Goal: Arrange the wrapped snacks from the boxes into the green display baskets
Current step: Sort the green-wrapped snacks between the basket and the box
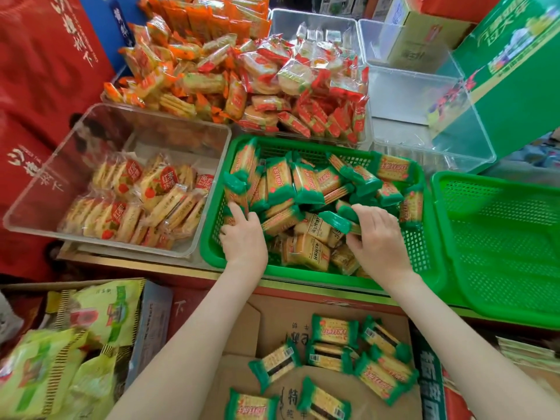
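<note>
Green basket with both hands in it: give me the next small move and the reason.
Probably stand the packet that the right hand pinches upright beside the standing ones at the green basket's back: the packets in front lie jumbled, and more wait in the cardboard box below.

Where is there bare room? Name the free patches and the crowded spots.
Free: the right green basket, bare throughout; the clear bin behind it; the back strip of the left clear bin, behind its red-label packs. Crowded: the middle green basket, heaped with green packs.
</note>
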### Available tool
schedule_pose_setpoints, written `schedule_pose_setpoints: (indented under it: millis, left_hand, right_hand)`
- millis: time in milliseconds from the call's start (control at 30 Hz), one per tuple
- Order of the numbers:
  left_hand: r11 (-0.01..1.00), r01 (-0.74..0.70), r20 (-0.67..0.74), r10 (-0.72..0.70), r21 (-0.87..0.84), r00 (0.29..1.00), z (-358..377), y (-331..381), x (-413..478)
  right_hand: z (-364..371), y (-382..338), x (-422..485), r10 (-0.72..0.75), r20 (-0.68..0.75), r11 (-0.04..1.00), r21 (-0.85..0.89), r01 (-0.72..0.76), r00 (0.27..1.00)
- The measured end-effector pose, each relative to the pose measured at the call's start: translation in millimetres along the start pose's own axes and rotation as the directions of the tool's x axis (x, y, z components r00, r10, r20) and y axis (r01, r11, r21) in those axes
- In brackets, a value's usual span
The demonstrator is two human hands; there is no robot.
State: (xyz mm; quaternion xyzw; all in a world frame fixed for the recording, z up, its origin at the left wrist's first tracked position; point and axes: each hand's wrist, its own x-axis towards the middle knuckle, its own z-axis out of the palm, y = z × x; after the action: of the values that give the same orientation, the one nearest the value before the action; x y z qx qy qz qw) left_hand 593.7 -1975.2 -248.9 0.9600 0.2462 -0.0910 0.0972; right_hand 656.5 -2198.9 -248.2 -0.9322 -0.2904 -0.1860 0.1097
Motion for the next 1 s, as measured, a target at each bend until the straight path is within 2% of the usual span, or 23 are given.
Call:
schedule_pose_setpoints:
  millis: [133,233,300,400,500,567,667,733,800,867,933,1000]
  left_hand:
    - [1.000,-0.010,0.001,0.011,-0.017,1.000,-7.6,-6.7,-6.5]
    - [0.998,-0.010,-0.100,0.004,-0.063,0.995,-8.7,-11.1,-12.8]
    - [0.991,-0.104,-0.239,0.081,-0.087,0.968,-9.5,-13.3,-19.8]
    - [0.939,-0.343,-0.431,0.308,-0.003,0.848,-14.0,-16.6,-32.1]
    - [0.830,-0.544,-0.546,0.514,0.122,0.661,-6.6,-17.6,-51.3]
    - [0.742,-0.651,-0.599,0.599,0.163,0.532,6.9,-21.4,-66.3]
    - [0.639,-0.728,-0.605,0.689,0.247,0.400,28.7,-32.4,-91.4]
    - [0.603,-0.736,-0.575,0.734,0.308,0.361,44.2,-41.0,-107.6]
    - [0.550,-0.745,-0.493,0.800,0.377,0.342,63.0,-50.9,-122.6]
    - [0.485,-0.771,-0.363,0.864,0.413,0.349,87.6,-62.3,-135.0]
    - [0.452,-0.801,-0.175,0.892,0.393,0.417,109.9,-71.9,-145.5]
    - [0.466,-0.815,0.074,0.852,0.345,0.519,126.0,-78.1,-153.5]
  right_hand:
    - [-16.0,-4.2,-18.6,-0.017,-0.002,0.997,0.069,0.017,1.000]
    - [-27.6,-11.3,-30.7,-0.008,-0.038,0.992,0.122,0.012,0.999]
    - [-35.5,-18.6,-40.7,0.020,-0.067,0.985,0.172,-0.008,0.998]
    - [-48.1,-33.1,-63.5,0.056,-0.110,0.965,0.262,-0.026,0.992]
    - [-59.6,-50.6,-99.4,0.075,-0.098,0.928,0.372,-0.033,0.992]
    - [-62.9,-58.0,-126.5,0.055,-0.064,0.905,0.424,-0.023,0.996]
    - [-58.3,-60.3,-168.5,0.012,0.054,0.881,0.471,-0.037,0.998]
    - [-51.8,-61.9,-194.1,-0.004,0.236,0.841,0.526,-0.124,0.972]
    - [-47.1,-67.5,-210.3,0.033,0.508,0.794,0.510,-0.331,0.861]
    - [-35.9,-70.0,-223.1,0.072,0.737,0.760,0.395,-0.515,0.672]
    - [-19.5,-68.4,-228.1,0.148,0.857,0.699,0.263,-0.665,0.494]
    - [-2.7,-65.6,-227.9,0.224,0.898,0.582,0.187,-0.792,0.378]
